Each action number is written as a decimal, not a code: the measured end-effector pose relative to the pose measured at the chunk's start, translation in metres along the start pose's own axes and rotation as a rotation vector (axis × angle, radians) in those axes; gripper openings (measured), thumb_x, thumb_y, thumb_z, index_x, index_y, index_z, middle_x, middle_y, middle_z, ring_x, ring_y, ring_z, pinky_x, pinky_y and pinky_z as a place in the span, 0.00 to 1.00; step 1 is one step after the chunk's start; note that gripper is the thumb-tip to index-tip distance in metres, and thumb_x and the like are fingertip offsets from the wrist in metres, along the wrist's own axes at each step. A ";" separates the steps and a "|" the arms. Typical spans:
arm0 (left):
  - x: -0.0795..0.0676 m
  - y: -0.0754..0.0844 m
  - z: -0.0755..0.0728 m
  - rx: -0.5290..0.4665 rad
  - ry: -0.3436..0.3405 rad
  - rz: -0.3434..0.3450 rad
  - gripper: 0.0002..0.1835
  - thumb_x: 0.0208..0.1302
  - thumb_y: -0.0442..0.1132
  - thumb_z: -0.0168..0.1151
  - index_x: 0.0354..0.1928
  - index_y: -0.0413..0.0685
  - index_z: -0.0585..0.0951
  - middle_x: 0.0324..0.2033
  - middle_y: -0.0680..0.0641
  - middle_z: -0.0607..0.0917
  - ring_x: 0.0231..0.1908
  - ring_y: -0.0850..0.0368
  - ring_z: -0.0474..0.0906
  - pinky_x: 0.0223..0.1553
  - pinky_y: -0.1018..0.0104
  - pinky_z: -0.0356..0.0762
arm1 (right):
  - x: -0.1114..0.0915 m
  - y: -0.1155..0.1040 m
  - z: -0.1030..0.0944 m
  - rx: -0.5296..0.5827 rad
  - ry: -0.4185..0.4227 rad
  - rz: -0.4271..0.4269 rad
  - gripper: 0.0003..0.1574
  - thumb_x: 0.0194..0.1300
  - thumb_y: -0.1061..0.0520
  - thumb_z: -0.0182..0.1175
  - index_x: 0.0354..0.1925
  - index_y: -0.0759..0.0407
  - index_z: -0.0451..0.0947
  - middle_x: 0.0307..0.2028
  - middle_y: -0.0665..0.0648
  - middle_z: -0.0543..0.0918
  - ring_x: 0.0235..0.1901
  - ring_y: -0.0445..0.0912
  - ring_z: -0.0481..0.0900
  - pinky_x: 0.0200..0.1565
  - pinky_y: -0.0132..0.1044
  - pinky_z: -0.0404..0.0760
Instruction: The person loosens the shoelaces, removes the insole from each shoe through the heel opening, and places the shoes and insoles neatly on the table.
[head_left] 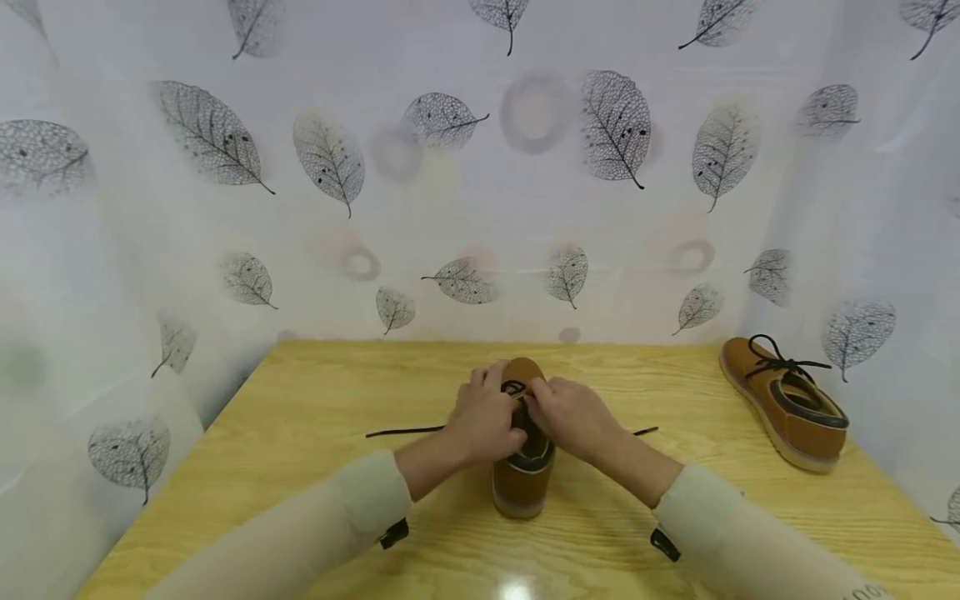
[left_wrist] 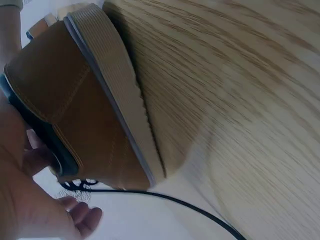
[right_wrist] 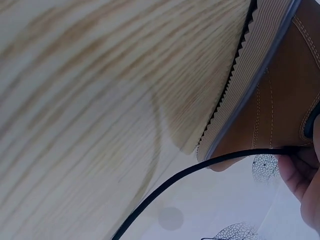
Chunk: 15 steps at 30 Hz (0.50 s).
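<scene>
Bending my fingers over the lacing of a brown leather shoe with a dark collar (head_left: 519, 485), I have my left hand (head_left: 483, 421) and right hand (head_left: 573, 412) close together; whether either pinches anything I cannot tell. The head view shows this shoe on the yellow wood-grain table (head_left: 322, 392), toe away from me, a similar brown shoe with a tied bow (head_left: 780, 412) far right. Each wrist view adds the ribbed pale sole (left_wrist: 112, 70) and a thin black lace (right_wrist: 175, 178) curving away.

Right sleeve (head_left: 750, 521): dark lettering (head_left: 870, 592) at lower edge of head view, cut off, not legible.
</scene>
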<state>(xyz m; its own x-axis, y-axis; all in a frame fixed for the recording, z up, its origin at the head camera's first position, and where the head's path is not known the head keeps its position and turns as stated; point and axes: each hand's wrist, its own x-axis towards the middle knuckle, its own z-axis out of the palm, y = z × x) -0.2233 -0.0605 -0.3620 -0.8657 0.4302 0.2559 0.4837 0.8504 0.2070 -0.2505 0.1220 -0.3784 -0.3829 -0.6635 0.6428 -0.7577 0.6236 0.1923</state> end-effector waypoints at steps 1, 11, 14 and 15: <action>0.002 0.003 -0.001 0.026 -0.040 -0.028 0.07 0.55 0.47 0.63 0.25 0.56 0.85 0.72 0.39 0.63 0.65 0.37 0.64 0.54 0.41 0.71 | 0.000 0.000 0.000 0.019 0.000 0.008 0.10 0.61 0.60 0.68 0.37 0.62 0.76 0.20 0.52 0.76 0.19 0.42 0.73 0.20 0.33 0.73; 0.021 0.021 0.001 0.202 -0.319 -0.218 0.14 0.62 0.51 0.59 0.46 0.60 0.87 0.71 0.48 0.65 0.62 0.43 0.64 0.54 0.45 0.68 | -0.006 0.001 0.003 0.111 0.043 0.045 0.08 0.60 0.60 0.69 0.39 0.60 0.81 0.27 0.54 0.82 0.24 0.43 0.79 0.26 0.35 0.79; 0.026 0.028 0.005 0.201 -0.325 -0.261 0.19 0.63 0.56 0.59 0.53 0.61 0.85 0.66 0.48 0.69 0.61 0.43 0.66 0.56 0.42 0.69 | -0.010 0.001 0.006 0.103 0.052 0.065 0.08 0.60 0.61 0.68 0.39 0.61 0.82 0.29 0.54 0.83 0.26 0.44 0.80 0.28 0.36 0.80; 0.028 0.029 0.006 0.198 -0.326 -0.272 0.21 0.63 0.57 0.59 0.55 0.61 0.84 0.64 0.48 0.70 0.62 0.43 0.66 0.56 0.42 0.70 | -0.011 0.002 0.007 0.101 0.050 0.073 0.08 0.61 0.61 0.68 0.40 0.61 0.82 0.29 0.55 0.83 0.26 0.45 0.80 0.29 0.37 0.80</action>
<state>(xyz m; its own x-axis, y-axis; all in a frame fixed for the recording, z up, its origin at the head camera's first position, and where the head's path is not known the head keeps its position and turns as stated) -0.2337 -0.0217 -0.3549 -0.9683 0.2289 -0.0996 0.2268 0.9734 0.0328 -0.2514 0.1277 -0.3902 -0.4138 -0.5950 0.6890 -0.7792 0.6228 0.0699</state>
